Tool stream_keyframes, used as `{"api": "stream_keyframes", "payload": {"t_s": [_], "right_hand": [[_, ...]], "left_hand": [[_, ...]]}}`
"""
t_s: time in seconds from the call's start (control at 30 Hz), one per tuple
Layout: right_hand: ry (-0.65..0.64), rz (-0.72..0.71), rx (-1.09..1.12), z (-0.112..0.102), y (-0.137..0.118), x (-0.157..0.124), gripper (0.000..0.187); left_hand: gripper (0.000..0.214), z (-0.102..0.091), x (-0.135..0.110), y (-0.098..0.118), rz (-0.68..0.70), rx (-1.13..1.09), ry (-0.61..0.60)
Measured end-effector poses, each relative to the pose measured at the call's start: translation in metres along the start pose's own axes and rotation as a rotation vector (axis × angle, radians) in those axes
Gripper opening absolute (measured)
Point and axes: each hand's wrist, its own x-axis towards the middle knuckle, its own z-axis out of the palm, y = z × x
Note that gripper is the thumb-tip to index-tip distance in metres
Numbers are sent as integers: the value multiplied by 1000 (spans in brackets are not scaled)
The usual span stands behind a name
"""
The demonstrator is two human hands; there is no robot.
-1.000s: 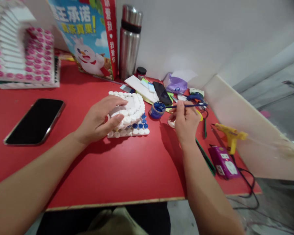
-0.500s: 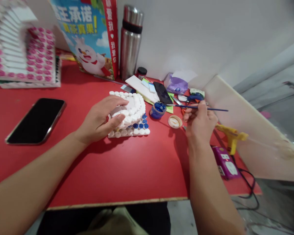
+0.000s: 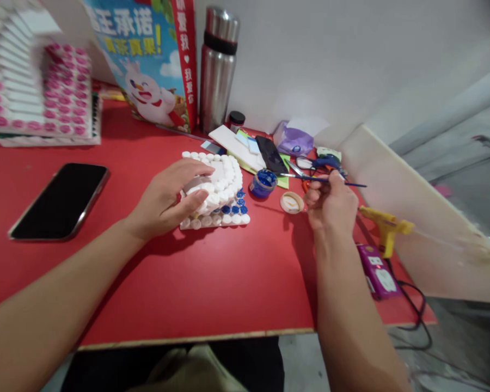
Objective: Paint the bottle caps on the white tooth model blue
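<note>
My left hand [image 3: 167, 196] rests curled over a white model built of small round discs [image 3: 222, 188] on the red table [image 3: 188, 283]; a few discs on its right edge are painted blue. My right hand [image 3: 330, 204] pinches a thin blue paintbrush [image 3: 322, 178] that lies level, its tip pointing left toward a small open pot of blue paint [image 3: 263, 183]. The pot's lid [image 3: 292, 202] lies just left of that hand.
A black phone [image 3: 59, 200] lies at the left. A steel flask [image 3: 216, 71], a printed box [image 3: 147, 60] and a pink-and-white disc stack [image 3: 41, 92] stand at the back. Scissors [image 3: 320, 162], a yellow glue gun [image 3: 386, 228] and a purple box [image 3: 378, 272] crowd the right edge.
My right hand drew the brush out of the paint pot and moved right, uncovering the lid, then eased slightly back left. My left hand stayed on the model.
</note>
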Motion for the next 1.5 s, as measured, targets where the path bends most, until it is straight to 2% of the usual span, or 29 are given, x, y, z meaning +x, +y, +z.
{"api": "stream_keyframes", "payload": {"t_s": [0.13,0.23,0.3,0.4,0.53,0.67,0.87,1.0,1.13,1.27,1.33,1.5], "right_hand": [[-119,-185,-41,2,2,-4,40],[-251,-213,15,4,-2,-16,39],[-395,-206,25,6,-6,-29,38],[-609,-280,-95,6,-11,-54,34],[-755,-527,-367,6,-14,-81,27],[-786,-624,-545,8,-11,-91,23],[-820,-678,-576,16,-1,-89,21],[-845,-682,-594,17,1,-87,29],[-797,-667,-603,15,1,-86,25],[-847,-679,-612,16,2,-86,24],[-831,-677,-610,17,2,-86,25],[-847,-661,-591,19,1,-86,23]], "left_hand": [[44,0,0,1,9,7,-10],[43,0,0,1,11,4,-5],[43,0,0,1,9,2,-4],[47,0,1,1,-11,16,-3],[49,0,3,3,-38,28,-3],[52,0,3,4,-58,27,-7],[52,0,3,3,-49,6,-9],[46,1,2,2,-13,-13,8],[46,1,2,1,-10,-20,11],[52,1,3,3,-53,-1,-5],[54,1,3,3,-65,9,-12],[49,1,3,2,-7,-2,8]]}}
